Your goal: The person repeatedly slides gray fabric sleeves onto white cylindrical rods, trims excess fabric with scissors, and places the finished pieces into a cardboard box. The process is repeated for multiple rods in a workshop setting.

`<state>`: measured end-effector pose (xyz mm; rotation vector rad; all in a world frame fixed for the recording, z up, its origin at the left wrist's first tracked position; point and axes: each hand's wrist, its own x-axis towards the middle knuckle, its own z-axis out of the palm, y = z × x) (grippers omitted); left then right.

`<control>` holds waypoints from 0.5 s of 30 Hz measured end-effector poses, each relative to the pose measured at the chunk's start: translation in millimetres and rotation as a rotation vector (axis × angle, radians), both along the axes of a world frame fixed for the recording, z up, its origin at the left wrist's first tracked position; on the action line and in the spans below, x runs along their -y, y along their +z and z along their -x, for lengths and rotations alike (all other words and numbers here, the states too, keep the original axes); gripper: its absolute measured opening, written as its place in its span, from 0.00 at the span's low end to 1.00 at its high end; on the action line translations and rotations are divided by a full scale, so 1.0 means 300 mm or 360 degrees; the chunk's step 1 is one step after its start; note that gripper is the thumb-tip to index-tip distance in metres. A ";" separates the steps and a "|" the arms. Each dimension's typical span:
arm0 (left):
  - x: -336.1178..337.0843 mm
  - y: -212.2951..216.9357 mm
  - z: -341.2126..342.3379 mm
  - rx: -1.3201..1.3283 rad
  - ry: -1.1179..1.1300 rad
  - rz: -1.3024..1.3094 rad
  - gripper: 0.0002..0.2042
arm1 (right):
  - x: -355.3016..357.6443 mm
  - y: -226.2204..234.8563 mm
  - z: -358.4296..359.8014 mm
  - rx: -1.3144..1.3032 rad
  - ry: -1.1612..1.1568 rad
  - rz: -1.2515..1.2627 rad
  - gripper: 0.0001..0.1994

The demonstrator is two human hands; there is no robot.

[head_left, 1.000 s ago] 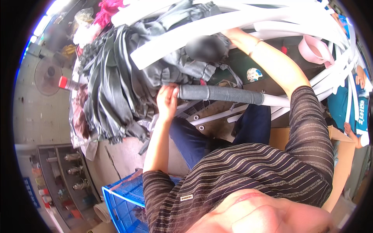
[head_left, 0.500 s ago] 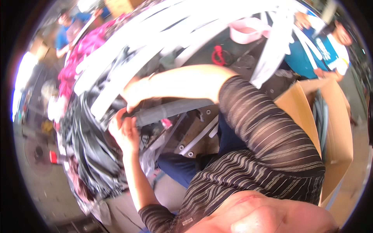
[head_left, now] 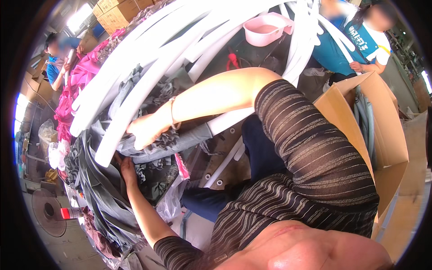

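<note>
A grey fabric sleeve [head_left: 186, 141] covers part of a white foam-like tube [head_left: 231, 120] lying across in front of me. The sleeve is smooth near its right edge and bunched toward the left. My right hand [head_left: 150, 129], with a bracelet at the wrist, reaches over from the right and grips the bunched cloth on the tube. Close below its left end, my left hand [head_left: 128, 172] is closed on grey cloth, its fingertips partly hidden in the folds. Another white tube [head_left: 119, 135] slants just above both hands.
Long white tubes [head_left: 180, 33] pile up beyond my arms. Dark grey fabric [head_left: 101, 189] hangs at left. A pink plastic scoop [head_left: 263, 33] and red-handled tool [head_left: 232, 60] lie farther back. A cardboard box [head_left: 391, 135] with grey-covered tubes stands at right. Other people work at both sides.
The grey sleeve's right edge has shifted left, baring white tube near my right elbow. Its left part is now bunched. My left hand has moved down and left.
</note>
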<state>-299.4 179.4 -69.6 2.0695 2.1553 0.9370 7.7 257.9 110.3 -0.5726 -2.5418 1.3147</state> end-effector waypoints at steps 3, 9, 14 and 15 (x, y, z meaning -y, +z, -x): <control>-0.033 0.004 -0.018 -0.0042 0.0002 0.0085 0.10 | 0.006 0.026 -0.097 -0.0099 -0.0010 0.0199 0.26; -0.039 -0.175 0.331 -0.0571 -0.0089 -0.0129 0.13 | -0.032 0.042 -0.237 -0.0422 0.0260 0.0102 0.32; 0.000 -0.280 0.297 -0.0479 0.0176 -0.0302 0.13 | -0.118 -0.049 -0.306 -0.0005 -0.0175 -0.0887 0.30; -0.039 -0.226 0.152 -0.0391 0.0145 -0.0219 0.12 | -0.111 -0.063 -0.321 0.0238 -0.0377 -0.0977 0.30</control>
